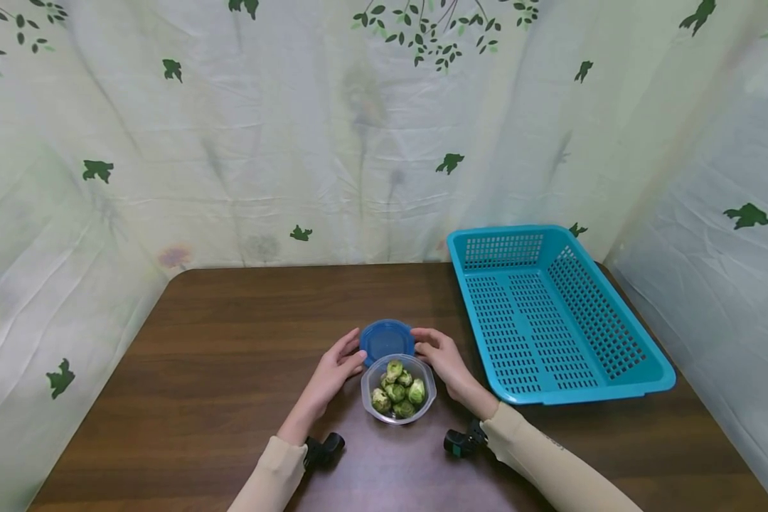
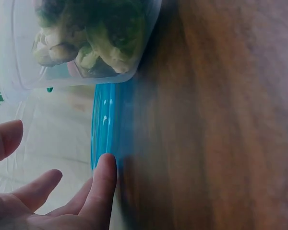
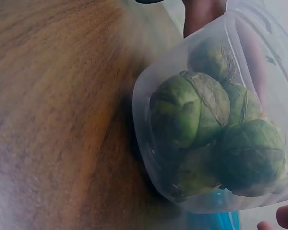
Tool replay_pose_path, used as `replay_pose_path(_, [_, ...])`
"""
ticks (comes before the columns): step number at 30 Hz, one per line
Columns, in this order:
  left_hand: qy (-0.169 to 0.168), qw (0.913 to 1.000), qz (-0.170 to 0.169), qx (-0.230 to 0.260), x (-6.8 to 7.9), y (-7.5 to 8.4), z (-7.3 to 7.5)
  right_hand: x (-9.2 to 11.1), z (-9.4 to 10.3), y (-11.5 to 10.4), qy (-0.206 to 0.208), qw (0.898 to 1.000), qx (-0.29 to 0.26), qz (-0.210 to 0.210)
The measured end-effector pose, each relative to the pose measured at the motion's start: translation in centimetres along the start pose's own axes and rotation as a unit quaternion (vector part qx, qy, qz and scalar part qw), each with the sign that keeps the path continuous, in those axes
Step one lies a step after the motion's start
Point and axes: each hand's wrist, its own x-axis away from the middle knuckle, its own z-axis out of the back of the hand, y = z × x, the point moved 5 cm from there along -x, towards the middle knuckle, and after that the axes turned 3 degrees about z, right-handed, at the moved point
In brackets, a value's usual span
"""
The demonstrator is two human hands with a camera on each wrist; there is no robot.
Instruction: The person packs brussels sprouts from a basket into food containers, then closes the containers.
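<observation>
A clear plastic tub (image 1: pixel 431 391) holding several Brussels sprouts (image 1: pixel 397 392) stands on the table near its middle. Right behind it lies a round blue lid (image 1: pixel 386 338), partly hidden by the tub's rim. My left hand (image 1: pixel 333 371) is at the lid's left side, fingers loosely extended; in the left wrist view one fingertip (image 2: pixel 105 165) meets the lid's edge. On the other side, my right hand (image 1: pixel 444 361) has its relaxed fingers at the lid's right edge, beside the tub. Only bits of its fingertips show at the lower right of the right wrist view.
A large turquoise plastic basket (image 1: pixel 614 393) with slotted walls stands on the right of the brown wooden table (image 1: pixel 230 384). Light curtains (image 1: pixel 294 156) with leaf prints hang behind the table and along both sides.
</observation>
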Motion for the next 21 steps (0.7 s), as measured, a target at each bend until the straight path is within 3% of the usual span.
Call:
replay_pose_path(12, [0.011,0.9992,-0.036,0.013,-1.2,1.8,0.3,-0.2,0.3,-1.7,0.032,0.996,-0.039,0.07])
replay_pose_path(21, [0.021,0.9976,-0.063,0.02,-0.8,3.2,0.3,0.5,0.5,-3.1,0.04,0.99,-0.055,0.123])
